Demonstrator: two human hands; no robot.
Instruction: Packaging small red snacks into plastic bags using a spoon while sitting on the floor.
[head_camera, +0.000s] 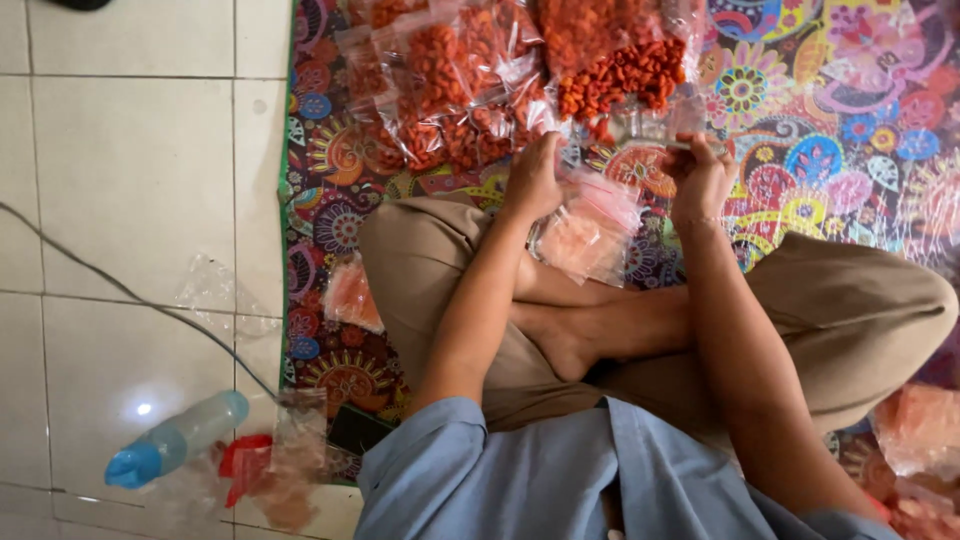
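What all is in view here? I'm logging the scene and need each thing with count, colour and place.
filled snack bags: many, clear with orange-red pieces, top of mat
empty plastic bags: a stack, clear pinkish, between the hands
patterned mat: one, multicoloured, under the person
tiled floor: white, left
cable: one, grey, across the tiles
bottle: one, pale with blue cap, lower left
trousers: tan, legs crossed
shirt: blue, bottom
left hand: on the bag stack
right hand: holding a clear bag

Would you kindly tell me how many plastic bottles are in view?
1: a translucent plastic bottle with a blue cap lies on the white tiled floor, lower left, beside the patterned mat. Others may be hidden.
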